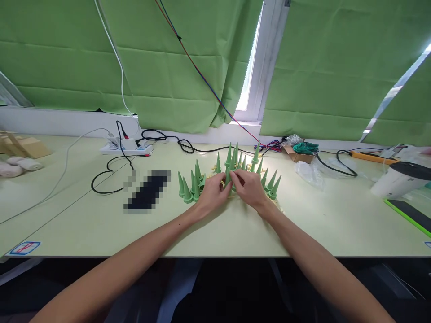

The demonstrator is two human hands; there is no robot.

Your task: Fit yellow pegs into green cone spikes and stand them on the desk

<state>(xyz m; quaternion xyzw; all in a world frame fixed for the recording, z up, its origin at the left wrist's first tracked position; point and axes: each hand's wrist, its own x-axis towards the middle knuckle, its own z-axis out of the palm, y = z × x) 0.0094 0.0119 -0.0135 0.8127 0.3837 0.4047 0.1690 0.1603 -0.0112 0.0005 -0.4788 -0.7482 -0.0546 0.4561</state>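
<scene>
Between my hands a green plastic cone stands with its tip up. My left hand has its fingers closed on the cone from the left. From the right, my right hand pinches at the same cone, near its upper part; its fingertips almost meet those of the left. Several more green cones stand upright to the left of my hands, and others stand or lean to the right and behind. Small pale yellow pieces lie among them, partly hidden by the cones and my fingers.
A pixelated dark object lies left of the cones, near black cables and a white power strip. Behind right stands a small cardboard box with plastic bags. Farther right are a white cup and a green-edged phone.
</scene>
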